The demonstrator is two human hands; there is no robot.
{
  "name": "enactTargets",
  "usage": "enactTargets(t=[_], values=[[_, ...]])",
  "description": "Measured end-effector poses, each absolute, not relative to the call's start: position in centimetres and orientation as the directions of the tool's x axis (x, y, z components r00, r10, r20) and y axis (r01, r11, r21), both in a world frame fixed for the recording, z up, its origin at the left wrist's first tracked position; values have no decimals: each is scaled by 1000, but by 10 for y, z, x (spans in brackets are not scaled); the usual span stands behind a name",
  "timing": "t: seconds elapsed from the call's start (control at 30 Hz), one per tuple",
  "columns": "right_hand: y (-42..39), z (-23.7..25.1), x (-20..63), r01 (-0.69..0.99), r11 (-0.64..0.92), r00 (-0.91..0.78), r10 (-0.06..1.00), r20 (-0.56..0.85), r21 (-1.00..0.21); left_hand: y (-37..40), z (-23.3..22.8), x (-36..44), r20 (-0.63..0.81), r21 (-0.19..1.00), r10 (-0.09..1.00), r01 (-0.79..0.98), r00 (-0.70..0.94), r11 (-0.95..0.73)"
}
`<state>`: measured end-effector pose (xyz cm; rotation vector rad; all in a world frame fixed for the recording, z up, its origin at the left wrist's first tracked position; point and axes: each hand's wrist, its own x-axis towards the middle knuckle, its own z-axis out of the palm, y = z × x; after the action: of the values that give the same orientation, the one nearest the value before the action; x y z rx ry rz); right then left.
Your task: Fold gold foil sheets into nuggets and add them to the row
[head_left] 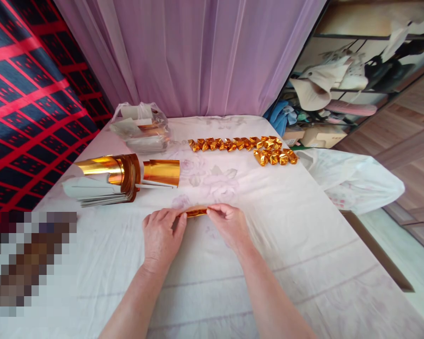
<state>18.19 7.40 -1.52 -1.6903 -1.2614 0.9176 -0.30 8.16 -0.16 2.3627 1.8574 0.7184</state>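
Hands (162,235) (229,223) pinching crinkled gold foil (195,213)

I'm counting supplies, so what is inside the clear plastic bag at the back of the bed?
The clear plastic bag holds pale and gold-tinted sheets or packets, seen through crinkled film; their number and anything beneath them is hidden.

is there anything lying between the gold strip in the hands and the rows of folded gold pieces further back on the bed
Nothing visible does. Both hands, left hand and right hand, pinch the gold strip at its ends. Between it and the folded gold pieces lies only bare floral sheet. The gold foil stack sits off to the left, out of that line.
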Motion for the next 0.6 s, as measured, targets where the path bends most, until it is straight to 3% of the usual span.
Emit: enactTargets(t=[0.6], values=[[74,-17,181,462,-116,179,983,-36,-879,81,-2,-3,308,283,932,917,191,-281]])
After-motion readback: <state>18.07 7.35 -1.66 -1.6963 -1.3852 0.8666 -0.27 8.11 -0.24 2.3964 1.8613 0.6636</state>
